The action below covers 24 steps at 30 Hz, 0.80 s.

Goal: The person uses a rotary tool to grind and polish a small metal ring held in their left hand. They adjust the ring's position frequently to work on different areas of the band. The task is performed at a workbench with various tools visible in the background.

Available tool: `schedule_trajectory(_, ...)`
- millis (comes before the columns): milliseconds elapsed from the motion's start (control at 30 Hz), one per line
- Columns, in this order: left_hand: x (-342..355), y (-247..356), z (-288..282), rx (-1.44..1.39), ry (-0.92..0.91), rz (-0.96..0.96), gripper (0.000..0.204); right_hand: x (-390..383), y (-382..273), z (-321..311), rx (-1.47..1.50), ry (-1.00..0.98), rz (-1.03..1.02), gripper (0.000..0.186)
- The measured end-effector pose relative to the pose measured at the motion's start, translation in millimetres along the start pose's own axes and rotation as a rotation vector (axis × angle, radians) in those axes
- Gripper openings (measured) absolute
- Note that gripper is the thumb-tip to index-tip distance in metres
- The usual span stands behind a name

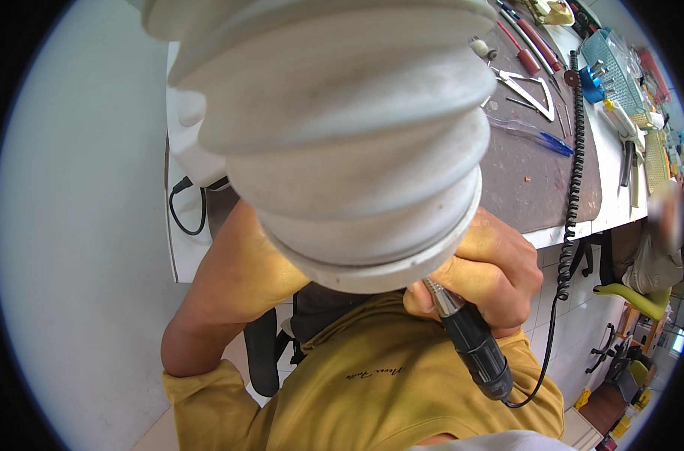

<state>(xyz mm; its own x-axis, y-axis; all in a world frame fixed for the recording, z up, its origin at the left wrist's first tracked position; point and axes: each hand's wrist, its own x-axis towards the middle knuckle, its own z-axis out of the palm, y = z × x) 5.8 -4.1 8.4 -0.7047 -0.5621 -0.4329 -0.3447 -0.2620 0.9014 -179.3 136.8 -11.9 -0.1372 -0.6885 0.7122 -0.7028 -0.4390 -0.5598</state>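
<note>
My right hand (496, 270) is closed round a black rotary handpiece (473, 346), gripping it near its ribbed metal nose. The handpiece slants toward my body, and a black cord runs from its rear end. Its working tip is hidden. A large white corrugated hose (342, 143) with a round rim hangs over the middle of the view and covers what lies beneath it. Of my left arm, the forearm and wrist (255, 259) show; the fingers of that hand are behind the hose, so what they hold cannot be seen.
On the brown mat (529, 180) lie a white caliper (533, 94), a blue-capped pen (556, 143) and several slim tools. A coiled black cord (577, 150) crosses the mat's right side. Further right are a teal mesh basket (608, 60) and a seated person (650, 255). A white wall (79, 225) borders the left.
</note>
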Motion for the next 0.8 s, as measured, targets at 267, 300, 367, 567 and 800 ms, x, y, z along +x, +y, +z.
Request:
schedule_trajectory(267, 1.3, 0.1, 0.3, 0.005, -0.007, -0.014, 0.055, 2.2, -1.6, -2.3, 0.006, -0.027, 0.006, 0.026)
schedule_trajectory(300, 1.2, 0.1, -0.4, 0.016, -0.007, -0.013, 0.055, 2.5, -2.0, -2.6, 0.005, -0.029, 0.007, 0.026)
schedule_trajectory(367, 0.8, -1.0, -1.9, 0.041, -0.002, -0.017, 0.055, 1.9, -2.6, -2.3, 0.009, -0.023, 0.021, 0.026)
schedule_trajectory(567, 0.1, -2.2, -3.0, 0.054, 0.004, -0.028, 0.057, 1.6, -0.5, -1.3, 0.014, -0.014, 0.017, 0.026)
schedule_trajectory(800, 2.2, -2.8, 2.5, 0.184, 0.035, 0.138, 0.028, 0.5, 0.0, -0.3, 0.027, -0.004, 0.013, 0.025)
